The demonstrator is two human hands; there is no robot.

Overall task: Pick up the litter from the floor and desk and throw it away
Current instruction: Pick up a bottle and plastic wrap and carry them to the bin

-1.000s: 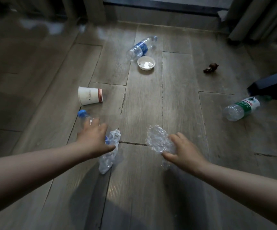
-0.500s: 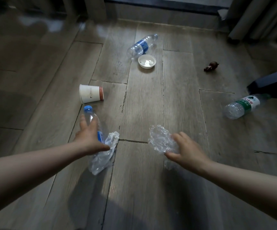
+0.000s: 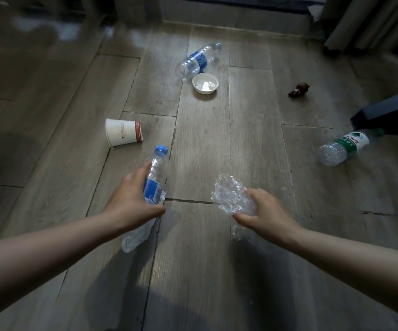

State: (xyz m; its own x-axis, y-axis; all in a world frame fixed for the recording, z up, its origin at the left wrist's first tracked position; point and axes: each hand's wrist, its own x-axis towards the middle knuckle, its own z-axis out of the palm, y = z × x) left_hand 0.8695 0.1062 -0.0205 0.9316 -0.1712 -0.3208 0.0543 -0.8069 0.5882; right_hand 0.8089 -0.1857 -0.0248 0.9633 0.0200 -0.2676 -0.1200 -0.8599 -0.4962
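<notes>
Head view: left hand (image 3: 131, 199) grips a blue-capped bottle (image 3: 156, 175) and plastic wrap (image 3: 136, 236); right hand (image 3: 265, 215) clutches crumpled clear plastic (image 3: 230, 194).

Two bare arms are all that shows of the person. The left forearm (image 3: 50, 254) runs off the frame edge at 8 o'clock and the right forearm (image 3: 348, 256) at 4 o'clock, each uncovered along its whole visible length up to the wrist. The left hand (image 3: 131, 201) and the right hand (image 3: 265, 216) are bare too, seen from the back, smooth with faint knuckle ridges; the arms lie in dimmer light towards the edges.
</notes>
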